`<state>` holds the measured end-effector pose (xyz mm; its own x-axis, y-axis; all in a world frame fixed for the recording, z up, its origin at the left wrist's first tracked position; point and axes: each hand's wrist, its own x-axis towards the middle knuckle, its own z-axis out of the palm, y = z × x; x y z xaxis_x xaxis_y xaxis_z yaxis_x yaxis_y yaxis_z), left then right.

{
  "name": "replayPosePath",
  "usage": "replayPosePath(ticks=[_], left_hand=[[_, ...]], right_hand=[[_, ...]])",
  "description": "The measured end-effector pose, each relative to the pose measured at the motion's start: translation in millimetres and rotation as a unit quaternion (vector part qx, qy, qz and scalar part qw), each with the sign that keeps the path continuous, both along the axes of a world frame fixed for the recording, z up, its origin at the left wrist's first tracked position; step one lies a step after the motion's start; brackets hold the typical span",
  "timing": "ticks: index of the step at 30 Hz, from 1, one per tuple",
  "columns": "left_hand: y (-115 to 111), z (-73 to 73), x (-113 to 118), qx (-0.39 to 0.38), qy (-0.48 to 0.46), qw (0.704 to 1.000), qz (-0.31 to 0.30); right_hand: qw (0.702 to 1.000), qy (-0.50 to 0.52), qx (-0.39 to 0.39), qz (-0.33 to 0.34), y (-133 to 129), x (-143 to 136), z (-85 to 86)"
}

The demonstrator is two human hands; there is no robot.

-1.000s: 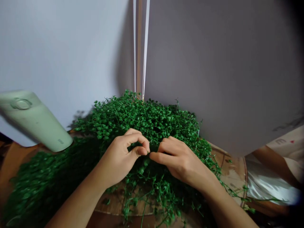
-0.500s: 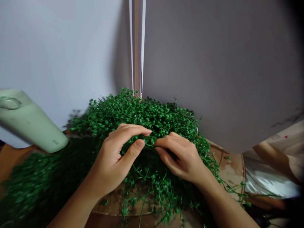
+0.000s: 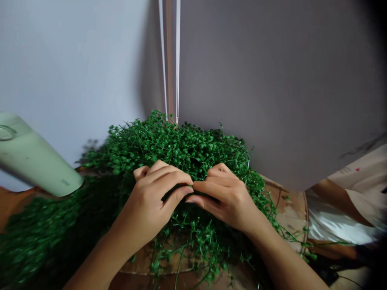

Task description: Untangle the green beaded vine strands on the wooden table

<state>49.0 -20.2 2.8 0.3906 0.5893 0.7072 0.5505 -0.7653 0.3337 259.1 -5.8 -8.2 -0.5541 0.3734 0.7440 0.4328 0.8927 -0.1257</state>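
A bushy mass of green leafy vines [image 3: 181, 145] fills the middle of the view, with thin stems trailing down in front. My left hand [image 3: 157, 197] is closed in a pinch, thumb and index finger together on a small green sprig at the front of the vines. Right beside it, my right hand [image 3: 226, 195] pinches at the same spot, its fingertips almost touching the left ones. The sprig itself is mostly covered by my fingers. Other fingers of both hands are curled in.
A pale green tumbler [image 3: 39, 157] leans into view at the left. More green foliage [image 3: 33, 237] lies below it. Under the vines is a round-edged wooden surface [image 3: 163, 257]. Grey-white walls meet at a corner behind. Whitish plastic wrapping [image 3: 335, 221] lies at the right.
My left thumb and index finger have closed together on the sprig, and both hands have come closer until their fingertips nearly meet. The view has shifted slightly to the right.
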Motion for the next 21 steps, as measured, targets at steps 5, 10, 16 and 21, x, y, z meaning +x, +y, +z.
replayPosePath(ticks=[5, 10, 16, 21], left_hand=[[-2.4, -1.2, 3.0, 0.037, -0.005, 0.999, 0.007], [-2.9, 0.0, 1.5, 0.007, -0.019, 1.000, -0.010], [-3.3, 1.5, 0.6, -0.094, -0.076, 0.992, -0.038], [-3.1, -0.2, 0.2, -0.196, -0.148, 0.965, -0.089]], right_hand=[[1.000, -0.028, -0.013, 0.002, -5.0, -2.2, 2.6], [0.999, -0.046, 0.001, -0.007, -7.2, -2.9, 3.2], [0.998, -0.062, 0.024, -0.014, -8.9, -2.8, 3.9], [0.996, -0.061, 0.061, -0.012, -11.7, -3.4, 7.6]])
